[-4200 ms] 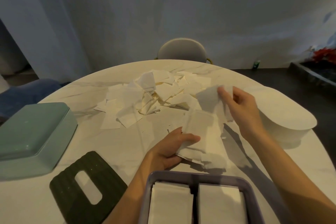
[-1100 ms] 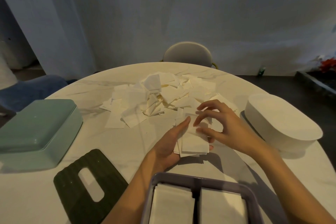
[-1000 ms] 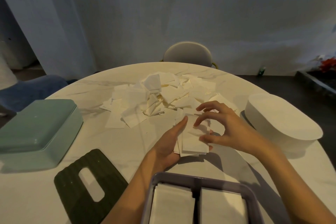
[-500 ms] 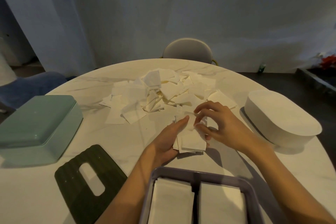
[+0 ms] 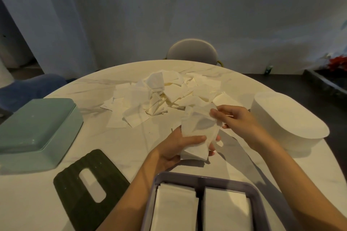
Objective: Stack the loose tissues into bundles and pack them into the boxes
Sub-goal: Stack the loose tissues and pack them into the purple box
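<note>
Bundling step underway. Left hand gripped tissue bundle just above tabletop, right hand pinched its top edge. Loose tissue pile lay beyond. Purple box nearest, both compartments looked stocked. Next, probably: square edges, pack bundle.

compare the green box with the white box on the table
The green box is rectangular and sits at the left edge; the white box is oval and sits at the right. Green looks wider and flatter, white taller-walled. Both are plain, show no opening and lie untouched by either hand.
</note>
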`<action>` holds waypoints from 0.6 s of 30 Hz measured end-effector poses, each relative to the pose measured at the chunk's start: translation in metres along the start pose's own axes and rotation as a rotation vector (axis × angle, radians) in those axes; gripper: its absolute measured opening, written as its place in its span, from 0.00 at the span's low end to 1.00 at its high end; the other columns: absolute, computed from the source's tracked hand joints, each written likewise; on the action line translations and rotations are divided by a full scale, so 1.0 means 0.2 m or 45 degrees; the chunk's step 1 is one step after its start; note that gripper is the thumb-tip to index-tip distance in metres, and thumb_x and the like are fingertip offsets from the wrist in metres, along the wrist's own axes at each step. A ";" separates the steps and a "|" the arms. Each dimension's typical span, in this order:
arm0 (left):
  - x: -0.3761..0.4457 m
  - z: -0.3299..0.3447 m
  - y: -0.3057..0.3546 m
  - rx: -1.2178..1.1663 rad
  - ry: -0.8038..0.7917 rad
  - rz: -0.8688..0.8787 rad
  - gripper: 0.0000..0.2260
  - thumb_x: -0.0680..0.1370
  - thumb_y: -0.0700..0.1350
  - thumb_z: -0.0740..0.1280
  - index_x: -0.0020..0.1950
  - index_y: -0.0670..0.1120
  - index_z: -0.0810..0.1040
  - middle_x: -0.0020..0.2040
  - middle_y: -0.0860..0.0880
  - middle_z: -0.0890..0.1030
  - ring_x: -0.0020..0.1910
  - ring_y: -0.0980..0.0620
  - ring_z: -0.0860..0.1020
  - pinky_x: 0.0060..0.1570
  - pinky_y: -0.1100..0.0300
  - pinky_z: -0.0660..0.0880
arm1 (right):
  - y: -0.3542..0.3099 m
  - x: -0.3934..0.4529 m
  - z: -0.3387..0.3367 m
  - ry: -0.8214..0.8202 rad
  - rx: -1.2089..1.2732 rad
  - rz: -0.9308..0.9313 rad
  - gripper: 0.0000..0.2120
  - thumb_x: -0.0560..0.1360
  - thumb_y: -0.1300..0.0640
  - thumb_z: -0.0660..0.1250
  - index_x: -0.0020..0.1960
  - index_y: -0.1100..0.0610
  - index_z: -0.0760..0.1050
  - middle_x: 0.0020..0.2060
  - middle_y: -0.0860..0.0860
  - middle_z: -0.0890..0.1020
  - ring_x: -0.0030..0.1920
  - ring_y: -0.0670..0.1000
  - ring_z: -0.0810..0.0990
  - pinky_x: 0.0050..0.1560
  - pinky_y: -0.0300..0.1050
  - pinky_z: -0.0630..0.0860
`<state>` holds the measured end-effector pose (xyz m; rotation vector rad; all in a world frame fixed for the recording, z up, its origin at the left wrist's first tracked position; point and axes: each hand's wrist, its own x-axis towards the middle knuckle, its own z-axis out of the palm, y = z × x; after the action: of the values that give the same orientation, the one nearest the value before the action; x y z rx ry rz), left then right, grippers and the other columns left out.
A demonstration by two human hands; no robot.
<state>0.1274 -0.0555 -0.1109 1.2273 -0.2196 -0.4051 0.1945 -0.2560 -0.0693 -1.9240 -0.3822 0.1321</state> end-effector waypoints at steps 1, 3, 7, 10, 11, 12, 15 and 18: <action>0.00 0.00 0.00 0.006 -0.001 0.000 0.19 0.83 0.37 0.65 0.74 0.36 0.70 0.52 0.38 0.83 0.54 0.35 0.80 0.58 0.36 0.78 | 0.00 0.00 0.00 -0.005 0.018 0.003 0.05 0.78 0.45 0.68 0.49 0.43 0.83 0.47 0.41 0.84 0.50 0.47 0.81 0.45 0.35 0.78; 0.01 -0.01 0.00 0.032 -0.011 0.012 0.18 0.83 0.37 0.64 0.73 0.36 0.71 0.53 0.34 0.82 0.55 0.33 0.80 0.60 0.36 0.78 | -0.01 -0.01 0.00 0.024 0.023 -0.006 0.06 0.77 0.46 0.69 0.50 0.44 0.84 0.45 0.41 0.85 0.49 0.47 0.81 0.45 0.34 0.79; 0.01 -0.01 -0.01 0.110 -0.037 0.035 0.16 0.83 0.36 0.64 0.71 0.37 0.74 0.55 0.33 0.82 0.56 0.31 0.80 0.57 0.42 0.80 | -0.01 0.00 -0.01 0.061 0.117 0.011 0.09 0.76 0.48 0.72 0.53 0.49 0.86 0.47 0.43 0.86 0.51 0.48 0.83 0.51 0.37 0.80; 0.02 -0.01 0.00 0.155 -0.110 0.015 0.15 0.83 0.33 0.61 0.70 0.31 0.73 0.55 0.35 0.83 0.53 0.32 0.80 0.60 0.39 0.77 | -0.03 -0.01 -0.01 0.119 0.213 0.014 0.09 0.76 0.48 0.71 0.53 0.48 0.85 0.47 0.43 0.86 0.51 0.47 0.83 0.46 0.36 0.81; 0.01 -0.01 0.01 0.158 -0.126 0.000 0.15 0.83 0.33 0.60 0.69 0.30 0.73 0.55 0.35 0.82 0.53 0.32 0.79 0.61 0.40 0.77 | -0.03 -0.01 -0.01 0.172 0.225 -0.002 0.07 0.77 0.48 0.71 0.52 0.47 0.85 0.47 0.41 0.86 0.51 0.47 0.83 0.43 0.36 0.81; 0.01 0.00 0.00 0.173 -0.147 0.008 0.15 0.83 0.32 0.60 0.68 0.29 0.73 0.55 0.34 0.81 0.54 0.32 0.79 0.61 0.41 0.77 | -0.03 -0.01 -0.01 0.251 0.219 -0.030 0.07 0.78 0.47 0.69 0.52 0.46 0.84 0.46 0.40 0.85 0.50 0.47 0.83 0.42 0.36 0.82; 0.00 0.01 0.01 0.159 -0.169 0.043 0.16 0.82 0.34 0.62 0.68 0.27 0.71 0.53 0.35 0.81 0.54 0.33 0.78 0.62 0.38 0.74 | -0.02 -0.01 -0.03 0.573 0.143 -0.115 0.12 0.80 0.43 0.65 0.57 0.47 0.81 0.49 0.42 0.84 0.51 0.48 0.84 0.48 0.46 0.85; 0.00 0.00 0.00 -0.066 -0.003 -0.092 0.23 0.81 0.39 0.66 0.74 0.30 0.68 0.55 0.37 0.81 0.53 0.36 0.79 0.57 0.38 0.77 | -0.05 -0.02 -0.06 0.659 0.225 -0.175 0.13 0.81 0.42 0.63 0.61 0.46 0.79 0.49 0.40 0.83 0.50 0.44 0.83 0.49 0.42 0.84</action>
<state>0.1279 -0.0550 -0.1113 1.1860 -0.1658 -0.4724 0.1911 -0.2644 -0.0557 -1.6755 -0.1456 -0.4042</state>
